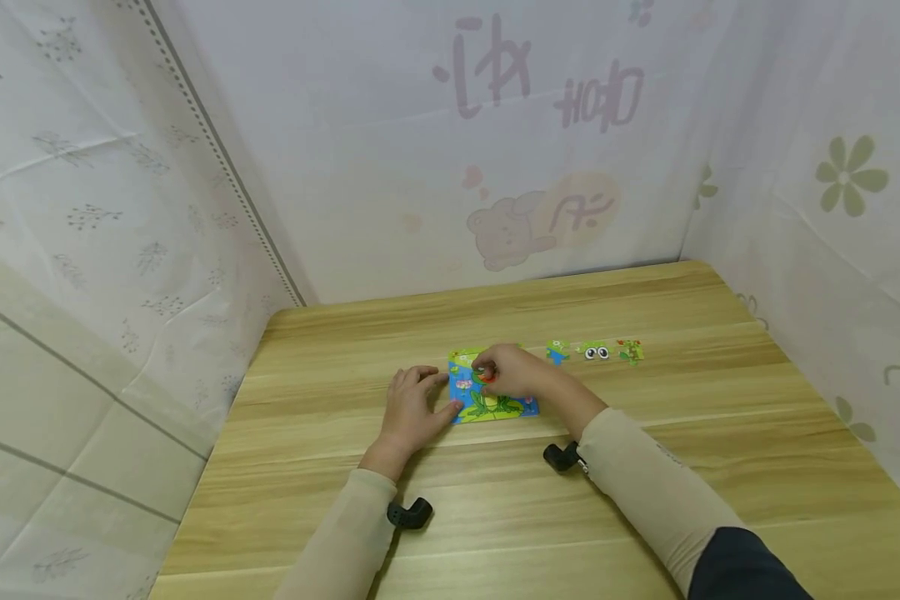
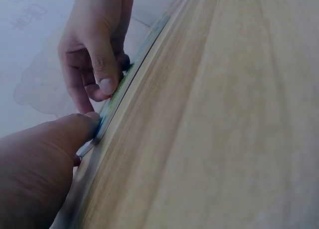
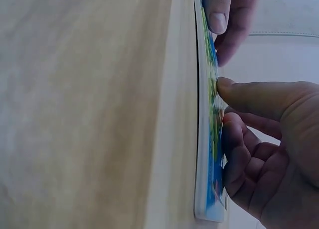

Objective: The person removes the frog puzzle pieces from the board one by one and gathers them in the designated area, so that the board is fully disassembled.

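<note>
A small frog jigsaw puzzle (image 1: 495, 408) on a blue and green board lies flat on the wooden table. My left hand (image 1: 412, 408) rests at its left side, thumb (image 2: 87, 124) on the board and fingers along the edge. From the right, my right hand (image 1: 512, 371) reaches over the upper part of the frog. Its thumb and curled fingers pinch a green and red puzzle piece (image 1: 480, 377) low over the board, mostly hidden by the hand. In the right wrist view, the right thumb (image 3: 237, 92) and fingertips are right at the board's surface.
To the board's right lie three loose pieces: a green and blue one (image 1: 558, 352), one with frog eyes (image 1: 596, 352) and one with red dots and leaves (image 1: 631, 351). The wooden table (image 1: 465, 517) meets printed cloth walls (image 1: 390, 208) at the back and sides.
</note>
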Tool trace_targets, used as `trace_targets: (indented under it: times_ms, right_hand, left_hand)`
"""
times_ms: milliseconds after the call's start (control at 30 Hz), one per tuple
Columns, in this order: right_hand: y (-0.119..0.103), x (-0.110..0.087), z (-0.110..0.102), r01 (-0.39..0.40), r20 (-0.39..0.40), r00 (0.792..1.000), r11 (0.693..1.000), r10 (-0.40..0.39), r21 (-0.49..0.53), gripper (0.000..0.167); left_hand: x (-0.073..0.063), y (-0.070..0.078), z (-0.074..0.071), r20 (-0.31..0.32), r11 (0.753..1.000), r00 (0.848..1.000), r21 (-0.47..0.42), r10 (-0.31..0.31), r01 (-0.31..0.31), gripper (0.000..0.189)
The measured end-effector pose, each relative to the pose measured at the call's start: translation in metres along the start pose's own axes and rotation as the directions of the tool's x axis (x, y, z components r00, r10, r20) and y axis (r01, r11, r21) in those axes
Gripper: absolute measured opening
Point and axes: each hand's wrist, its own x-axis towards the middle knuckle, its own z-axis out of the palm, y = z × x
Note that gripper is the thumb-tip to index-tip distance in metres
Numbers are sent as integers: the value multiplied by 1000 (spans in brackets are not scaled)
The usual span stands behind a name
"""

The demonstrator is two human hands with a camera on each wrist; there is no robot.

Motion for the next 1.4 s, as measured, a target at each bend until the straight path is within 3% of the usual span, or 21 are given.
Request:
trace_targets:
  times_ms: [700, 1067, 1400]
  right_hand:
    - [-1, 0, 3, -37, -18, 999, 999, 36, -25, 42]
    - [-1, 2, 5, -5, -53, 999, 1000, 4, -16, 35]
    - [1, 4, 4, 20, -54, 998, 998, -23, -51, 24]
  left_hand:
    - [1, 0, 1, -3, 1000, 1000, 11, 4, -4, 55]
    - [0, -1, 2, -18, 999, 1000, 25, 23, -22, 55]
    - [-1, 0, 2, -8, 1000, 1000, 11, 4, -4, 56]
